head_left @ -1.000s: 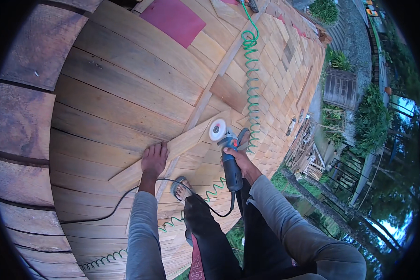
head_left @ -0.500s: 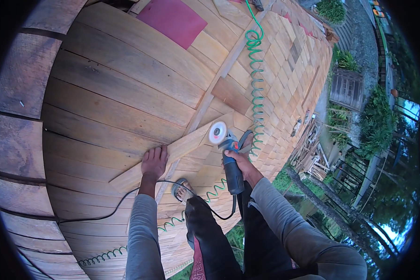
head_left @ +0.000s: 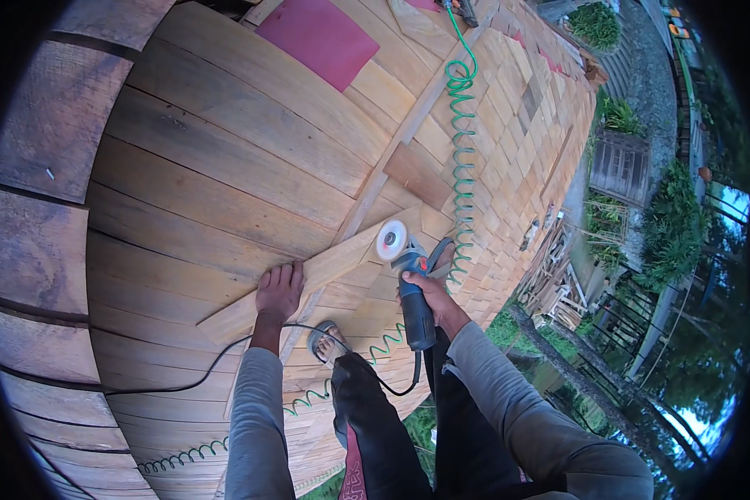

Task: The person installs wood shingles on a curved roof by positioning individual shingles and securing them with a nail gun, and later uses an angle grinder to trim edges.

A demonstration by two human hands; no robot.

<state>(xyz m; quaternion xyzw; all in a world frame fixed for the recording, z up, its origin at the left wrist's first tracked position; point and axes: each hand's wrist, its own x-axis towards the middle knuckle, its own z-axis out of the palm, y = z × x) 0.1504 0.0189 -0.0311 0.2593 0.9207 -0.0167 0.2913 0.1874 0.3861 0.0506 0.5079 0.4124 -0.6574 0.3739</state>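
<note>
Bare wooden boards spread underfoot, with one loose plank lying slantwise across them in front of the person. On this plank, toward its left end, the left hand rests palm down, fingers extended and gripping nothing. Near the plank's right end, the right hand is wrapped around the body of a blue and black angle grinder; its pale disc sits at that end, though whether it touches the wood cannot be told. On the near side of the plank are a sandalled foot and the black cord. Right of the plank, a green coiled hose stretches away over overlapping shingles. Beyond the plank lies a red sheet; far to its right are scrap wood and greenery.
</note>
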